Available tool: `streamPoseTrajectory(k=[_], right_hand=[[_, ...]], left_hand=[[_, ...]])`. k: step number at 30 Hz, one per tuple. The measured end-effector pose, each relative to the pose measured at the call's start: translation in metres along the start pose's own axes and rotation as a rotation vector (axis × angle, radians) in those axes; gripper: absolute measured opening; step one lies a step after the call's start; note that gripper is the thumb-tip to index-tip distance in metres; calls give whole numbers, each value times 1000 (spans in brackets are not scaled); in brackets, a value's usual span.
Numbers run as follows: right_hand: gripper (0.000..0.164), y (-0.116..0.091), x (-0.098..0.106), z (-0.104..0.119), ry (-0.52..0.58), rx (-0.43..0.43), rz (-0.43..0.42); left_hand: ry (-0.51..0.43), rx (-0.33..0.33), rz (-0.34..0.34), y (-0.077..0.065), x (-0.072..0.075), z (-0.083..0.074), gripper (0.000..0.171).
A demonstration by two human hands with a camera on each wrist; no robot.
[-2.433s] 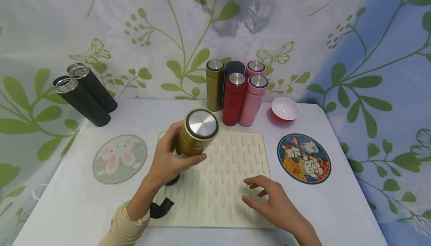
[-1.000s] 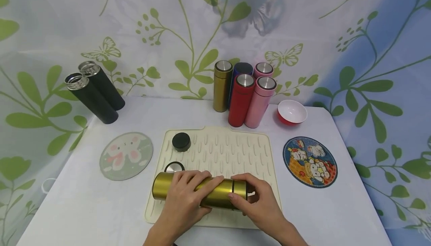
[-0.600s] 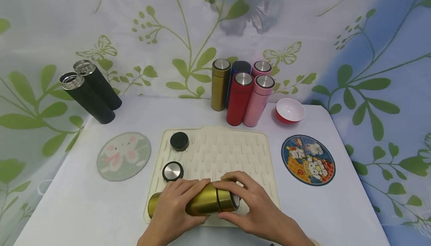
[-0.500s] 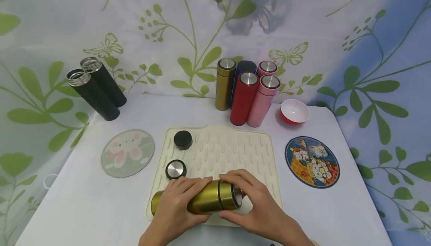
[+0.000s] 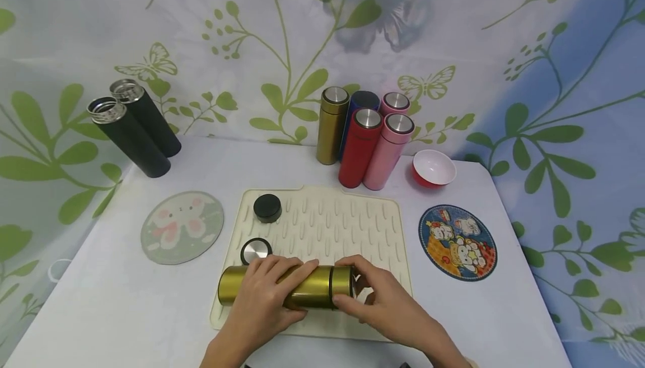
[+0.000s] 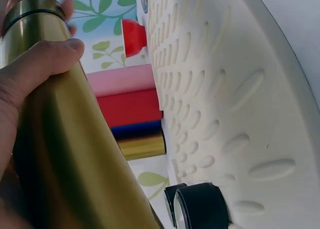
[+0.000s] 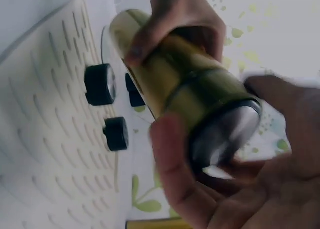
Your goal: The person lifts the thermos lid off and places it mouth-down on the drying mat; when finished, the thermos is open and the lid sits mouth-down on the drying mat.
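In the head view a gold thermos [image 5: 309,292] is held sideways over the cream ridged mat [image 5: 347,228]. My left hand [image 5: 262,303] grips its body from above, thumb on the near side. At its right end my right hand [image 5: 388,303] holds the gold cap [image 5: 342,282] between thumb and fingers. The right wrist view shows the cap's silver top [image 7: 227,131] facing my palm, with a dark seam [image 7: 192,76] between cap and body. Two loose lids lie on the mat's left side: a black one [image 5: 267,208] and one with a silver top [image 5: 256,250].
Two uncapped black thermoses [image 5: 132,138] stand at the back left. Behind the mat are several capped thermoses, including a red one [image 5: 359,149] and a pink one [image 5: 387,155]. A red bowl [image 5: 433,167] and a round cartoon mat [image 5: 457,243] lie right; a pale round mat [image 5: 182,227] lies left.
My left hand has lowered the gold thermos from upright to sideways over the mat. My right hand has moved from free beside it onto the cap, its fingers shifting round it since.
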State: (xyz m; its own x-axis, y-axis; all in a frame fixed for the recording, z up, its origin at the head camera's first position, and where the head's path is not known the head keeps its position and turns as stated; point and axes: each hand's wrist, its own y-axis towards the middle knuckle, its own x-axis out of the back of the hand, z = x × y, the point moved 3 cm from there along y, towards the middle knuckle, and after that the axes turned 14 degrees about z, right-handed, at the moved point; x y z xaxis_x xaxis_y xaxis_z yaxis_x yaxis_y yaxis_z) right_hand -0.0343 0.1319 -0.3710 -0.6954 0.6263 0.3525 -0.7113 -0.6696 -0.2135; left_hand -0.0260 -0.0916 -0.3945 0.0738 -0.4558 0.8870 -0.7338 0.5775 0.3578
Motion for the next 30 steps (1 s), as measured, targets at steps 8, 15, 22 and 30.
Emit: streamPoseTrajectory(k=[8,15,22,30], right_hand=[[73,-2,1,8,-189,280,-118],[45,5,1,3,-10,4,-84],[48,6,1,7,-151,159,-107],[69,2,1,16,-328,433,-184]], left_hand=[[-41,43,-3,2,2,1,91],[13,15,-21,4,1,1,90],[-14,34,-6,1,0,2,91],[-37,53,-2,3,2,1,90]])
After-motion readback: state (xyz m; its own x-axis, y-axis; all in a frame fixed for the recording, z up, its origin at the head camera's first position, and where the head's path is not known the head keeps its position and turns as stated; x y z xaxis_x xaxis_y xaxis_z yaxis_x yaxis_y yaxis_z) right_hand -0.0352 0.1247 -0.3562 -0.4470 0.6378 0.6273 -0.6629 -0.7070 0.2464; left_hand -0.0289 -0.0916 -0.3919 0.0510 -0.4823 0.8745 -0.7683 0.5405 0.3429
